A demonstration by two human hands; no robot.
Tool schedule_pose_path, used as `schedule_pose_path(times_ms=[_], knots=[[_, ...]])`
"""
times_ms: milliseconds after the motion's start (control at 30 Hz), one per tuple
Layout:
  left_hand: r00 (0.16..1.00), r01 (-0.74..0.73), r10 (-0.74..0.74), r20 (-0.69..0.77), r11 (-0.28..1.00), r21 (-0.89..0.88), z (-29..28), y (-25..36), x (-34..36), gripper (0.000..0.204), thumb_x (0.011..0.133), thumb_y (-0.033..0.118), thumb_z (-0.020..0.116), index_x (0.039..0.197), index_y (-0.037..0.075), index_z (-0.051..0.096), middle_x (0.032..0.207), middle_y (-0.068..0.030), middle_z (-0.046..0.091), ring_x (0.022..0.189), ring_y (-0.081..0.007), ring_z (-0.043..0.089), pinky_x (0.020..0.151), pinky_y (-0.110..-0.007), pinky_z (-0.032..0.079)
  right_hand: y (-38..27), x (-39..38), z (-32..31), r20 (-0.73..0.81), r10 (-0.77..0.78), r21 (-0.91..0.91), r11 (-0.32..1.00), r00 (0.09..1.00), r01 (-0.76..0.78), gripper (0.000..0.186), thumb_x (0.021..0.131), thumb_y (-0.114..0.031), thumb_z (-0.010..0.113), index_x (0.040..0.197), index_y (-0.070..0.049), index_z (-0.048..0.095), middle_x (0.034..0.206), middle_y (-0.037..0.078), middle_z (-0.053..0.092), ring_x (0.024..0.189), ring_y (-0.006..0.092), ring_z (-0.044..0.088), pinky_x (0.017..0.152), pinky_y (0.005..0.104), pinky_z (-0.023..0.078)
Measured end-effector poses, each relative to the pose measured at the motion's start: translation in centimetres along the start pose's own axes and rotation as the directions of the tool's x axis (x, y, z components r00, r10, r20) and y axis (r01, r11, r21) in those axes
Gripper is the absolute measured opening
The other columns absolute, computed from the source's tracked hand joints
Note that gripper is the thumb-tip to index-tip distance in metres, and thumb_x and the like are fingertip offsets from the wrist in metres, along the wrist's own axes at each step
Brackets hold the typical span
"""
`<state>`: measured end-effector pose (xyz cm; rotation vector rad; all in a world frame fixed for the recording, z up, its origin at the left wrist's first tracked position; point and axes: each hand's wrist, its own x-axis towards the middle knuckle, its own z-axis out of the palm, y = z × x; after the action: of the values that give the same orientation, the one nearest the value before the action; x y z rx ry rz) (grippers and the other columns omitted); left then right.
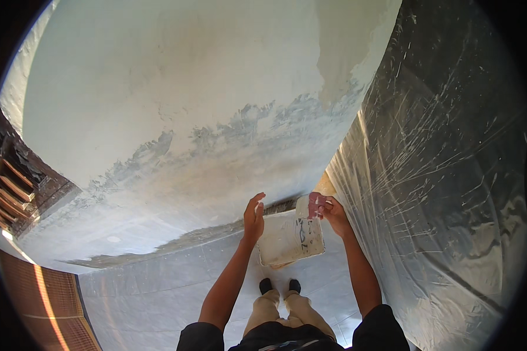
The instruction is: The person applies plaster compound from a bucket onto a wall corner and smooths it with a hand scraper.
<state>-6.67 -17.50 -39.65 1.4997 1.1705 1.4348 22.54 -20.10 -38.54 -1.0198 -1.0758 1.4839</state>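
My right hand (335, 216) grips a small flat scraper (317, 205). Its dull red part is smeared with white, and a pale broad part reaches left from it. Fingers stretched upward and thumb apart, my left hand (253, 219) is raised with nothing visible in it. Between my forearms is a pale, roughly square board (284, 237) with dark hand-drawn marks and soiled edges. Its left edge lies beside my left wrist; I cannot tell whether they touch. In front of me rises a whitish wall (216, 140) with uneven grey-green patches of coating.
Splattered plastic sheeting (439, 175) hangs along the right side. Grey sheet-like covering (158, 292) lies on the floor around my feet (280, 286). At the far left are brown wooden slats (14, 190) and a woven brown panel (50, 289) crossed by a bright strip of light.
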Motion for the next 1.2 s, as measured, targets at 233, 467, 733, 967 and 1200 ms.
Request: schedule_pose_path(times_ms=[233, 467, 733, 967, 1200], knots=[[0.959, -0.282, 0.282, 0.014, 0.959, 0.009, -0.2, 11.6, 8.8, 0.031, 0.097, 0.009, 0.046, 0.124, 0.000, 0.057, 0.126, -0.0153, 0.060, 0.123, -0.0269, 0.054, 0.105, -0.038, 0.038, -12.7, 2.7, 2.2, -0.107, -0.353, -0.011, 0.935, 0.929, 0.354, 0.035, 0.093, -0.003, 0.062, 0.126, -0.002, 0.049, 0.111, 0.010, 0.067, 0.092, 0.0137, 0.063, 0.074, 0.0294, 0.051], [0.809, -0.586, 0.587, -0.011, 0.808, 0.056, 0.7, 22.6, 16.1, 0.034, 0.097, 0.011, 0.045, 0.127, 0.001, 0.055, 0.129, -0.0146, 0.059, 0.123, -0.0273, 0.052, 0.106, -0.041, 0.037, -23.5, 5.2, 3.2, -0.125, -0.588, -0.142, 0.808, 0.799, 0.572, 0.033, 0.093, -0.003, 0.062, 0.126, 0.002, 0.056, 0.111, 0.009, 0.068, 0.094, 0.0132, 0.064, 0.076, 0.0283, 0.052], [0.582, -0.758, 0.811, -0.064, 0.569, 0.318, 2.5, 32.7, 22.8, 0.033, 0.098, 0.014, 0.047, 0.128, 0.001, 0.054, 0.130, -0.0153, 0.057, 0.124, -0.0304, 0.050, 0.106, -0.039, 0.037, -29.6, 9.3, 0.3, -0.122, -0.787, -0.236, 0.615, 0.605, 0.753, 0.032, 0.096, -0.005, 0.059, 0.126, 0.004, 0.056, 0.110, 0.007, 0.067, 0.095, 0.0128, 0.062, 0.082, 0.0280, 0.051], [0.410, -0.752, 0.909, -0.070, 0.381, 0.538, 4.4, 33.6, 26.1, 0.038, 0.096, 0.011, 0.050, 0.132, -0.001, 0.050, 0.140, -0.0182, 0.048, 0.131, -0.0345, 0.043, 0.109, -0.044, 0.035, -30.8, 12.3, -1.5, 0.017, -0.978, -0.706, 0.136, 0.209, 0.695, 0.029, 0.090, 0.005, 0.060, 0.119, 0.000, 0.066, 0.110, 0.016, 0.069, 0.099, 0.0275, 0.067, 0.087, 0.0330, 0.053], [0.394, -0.676, 0.918, -0.045, 0.323, 0.663, 5.2, 31.8, 27.1, 0.044, 0.091, 0.010, 0.053, 0.134, -0.002, 0.048, 0.144, -0.0191, 0.045, 0.137, -0.0368, 0.036, 0.113, -0.048, 0.028, -29.0, 15.0, -3.4, 0.408, -0.909, -0.762, -0.291, 0.080, 0.578, 0.039, 0.078, 0.004, 0.069, 0.117, -0.003, 0.068, 0.120, 0.010, 0.067, 0.102, 0.0282, 0.064, 0.088, 0.0375, 0.050]])
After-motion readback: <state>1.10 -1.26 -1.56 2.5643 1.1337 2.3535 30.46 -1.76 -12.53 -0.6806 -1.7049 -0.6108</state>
